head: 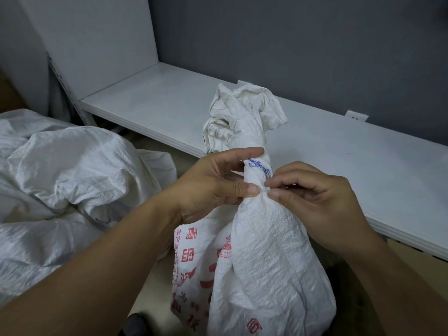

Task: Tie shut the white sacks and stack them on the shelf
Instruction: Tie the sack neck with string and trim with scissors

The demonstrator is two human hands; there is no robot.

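Note:
A white woven sack (264, 258) with red printed characters stands upright in front of me, its neck gathered and twisted. A tie (268, 181) runs round the neck just under a patch of blue print. My left hand (213, 187) grips the neck from the left, thumb pressed at the tie. My right hand (315, 200) pinches the tie at the neck from the right. The sack's crumpled mouth (244, 112) flares above both hands. The low white shelf (363, 166) runs behind the sack.
A heap of other white sacks (60, 185) lies on the floor at the left. The shelf has a white upright end panel (97, 40) at the left and a grey wall (315, 44) behind it. A dark object (135, 323) sits by the sack's base.

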